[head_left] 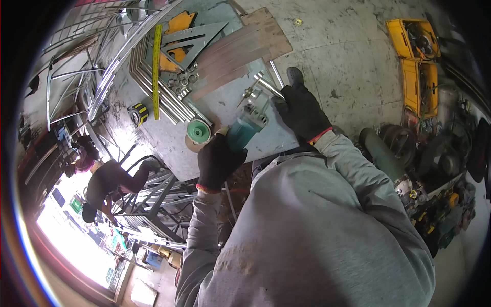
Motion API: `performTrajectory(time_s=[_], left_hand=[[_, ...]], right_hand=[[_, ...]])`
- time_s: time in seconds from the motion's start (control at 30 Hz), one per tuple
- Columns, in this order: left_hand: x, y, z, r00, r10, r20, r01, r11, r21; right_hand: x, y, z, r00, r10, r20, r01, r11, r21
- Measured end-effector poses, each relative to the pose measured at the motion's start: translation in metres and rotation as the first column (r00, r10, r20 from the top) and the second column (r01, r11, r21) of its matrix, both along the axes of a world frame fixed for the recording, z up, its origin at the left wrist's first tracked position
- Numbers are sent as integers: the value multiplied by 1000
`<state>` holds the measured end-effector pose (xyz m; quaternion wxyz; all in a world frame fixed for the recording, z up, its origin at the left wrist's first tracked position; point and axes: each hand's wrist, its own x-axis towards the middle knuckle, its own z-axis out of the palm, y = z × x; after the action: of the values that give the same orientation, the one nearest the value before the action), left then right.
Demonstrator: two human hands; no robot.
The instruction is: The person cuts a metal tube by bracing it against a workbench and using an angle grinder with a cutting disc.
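My left hand (220, 161), in a black glove, is wrapped around the teal body of a power tool (246, 128). The tool's silver head points away from me, toward a small pointed piece near the tube ends. My right hand (305, 113), also gloved, is closed on a short shiny metal tube (268, 85). A second metal tube (276, 73) sticks out beside it. Just left of my left hand lies a green round disc (198, 132) with a brown rim. The metal worktable (174, 148) is under both hands.
Long metal tubes (153, 89), a yellow ruler (156, 71), a tape measure (137, 114), metal rings (185, 81) and a triangular square (197, 41) lie on the table. Yellow bins (420, 87) stand at right. Another person (112, 181) bends over at lower left, near metal frames.
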<state>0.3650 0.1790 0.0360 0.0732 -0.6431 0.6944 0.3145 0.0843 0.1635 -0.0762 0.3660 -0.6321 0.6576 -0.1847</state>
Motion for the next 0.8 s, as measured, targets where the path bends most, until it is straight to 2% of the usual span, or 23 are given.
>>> performTrajectory(time_s=[0.07, 0.1, 0.13, 0.17, 0.2, 0.27, 0.3, 0.33, 0.37, 0.4, 0.47, 0.53, 0.63, 0.73, 0.77, 0.8], left_hand=[[-1, 9, 3, 1000, 16, -27, -16, 1000, -21], [1, 15, 5, 991, 131, -35, -132, 991, -1], [2, 19, 7, 967, 253, -41, -252, 968, 16], [4, 22, 12, 950, 311, -39, -311, 950, -9], [6, 26, 13, 919, 387, -78, -391, 919, -42], [1, 28, 28, 810, 573, -124, -577, 816, 1], [0, 32, 32, 725, 642, -251, -660, 751, 17], [2, 38, 34, 702, 661, -265, -686, 727, -6], [5, 46, 35, 584, 734, -347, -766, 640, 64], [7, 52, 37, 450, 787, -422, -824, 548, 144], [5, 68, 45, 332, 825, -457, -883, 442, 158], [0, 85, 53, 237, 834, -498, -927, 347, 141], [-1, 124, 41, 92, 804, -588, -961, 227, 159], [-3, 164, 26, -14, 843, -538, -976, 106, 192], [-9, 169, 31, 9, 858, -514, -989, 82, 120], [-12, 179, 28, -21, 851, -524, -990, 56, 131]], right_hand=[[-8, -1, 1, 999, 50, -12, -51, 997, -53], [-12, -4, 7, 998, 57, -17, -58, 996, -65], [-16, -6, 15, 998, -16, 61, 15, 1000, 8], [-16, -10, 23, 987, -88, 134, 76, 993, 90], [-15, -17, 23, 988, -71, 136, 60, 995, 78], [-12, -43, 17, 989, -39, 142, 75, 963, -258], [-11, -59, 12, 990, -7, 142, 48, 958, -284], [-9, -75, 6, 997, 65, 37, -53, 964, -259], [-4, -87, 2, 988, 142, -66, -153, 961, -228], [-1, -93, 2, 981, 182, -63, -192, 948, -255], [2, -100, 6, 948, 277, -156, -301, 942, -151], [11, -99, 14, 917, 345, -202, -377, 914, -151], [44, -108, 27, 893, 442, -81, -450, 878, -163], [102, -138, 45, 846, 521, -111, -532, 836, -136], [117, -150, 49, 829, 544, -128, -558, 818, -142], [132, -161, 54, 841, 523, -135, -541, 816, -206]])
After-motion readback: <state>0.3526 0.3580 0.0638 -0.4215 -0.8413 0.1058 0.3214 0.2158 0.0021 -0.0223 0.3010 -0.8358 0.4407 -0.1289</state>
